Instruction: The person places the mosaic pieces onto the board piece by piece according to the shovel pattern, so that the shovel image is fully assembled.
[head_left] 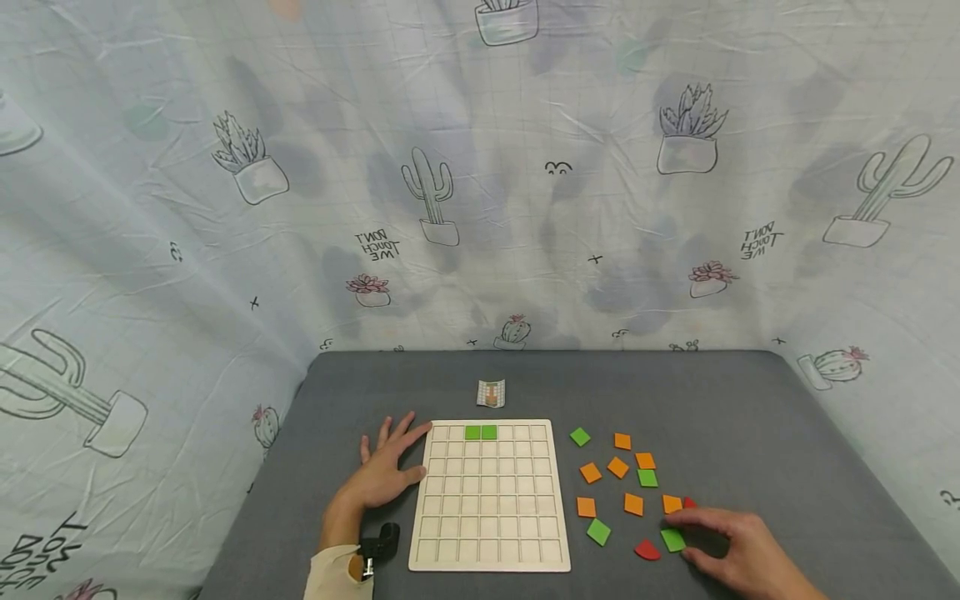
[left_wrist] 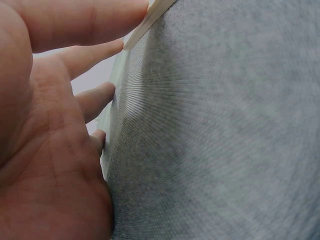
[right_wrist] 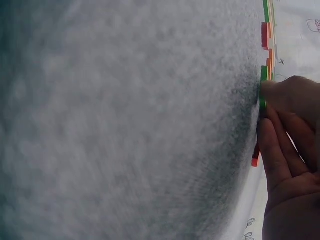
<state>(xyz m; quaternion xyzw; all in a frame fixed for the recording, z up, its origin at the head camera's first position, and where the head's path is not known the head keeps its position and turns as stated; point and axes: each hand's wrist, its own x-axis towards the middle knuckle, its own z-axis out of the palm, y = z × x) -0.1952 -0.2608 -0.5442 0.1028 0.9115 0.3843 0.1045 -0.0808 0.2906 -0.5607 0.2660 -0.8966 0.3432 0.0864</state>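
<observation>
A pale board with a grid of shallow square cells lies flat on the table. Two green tiles fill neighbouring cells in its top row. My left hand rests at the board's left edge, fingers spread, thumb and index touching the rim. To the right of the board, my right hand pinches a green square tile at table level between thumb and fingers; the right wrist view shows this green tile edge-on. Close by are an orange tile, a rounded red piece and a partly hidden red piece.
Loose orange tiles and green tiles lie scattered between the board and my right hand. Behind the board sits a small printed card with a grid pattern. A cactus-print curtain surrounds the grey table.
</observation>
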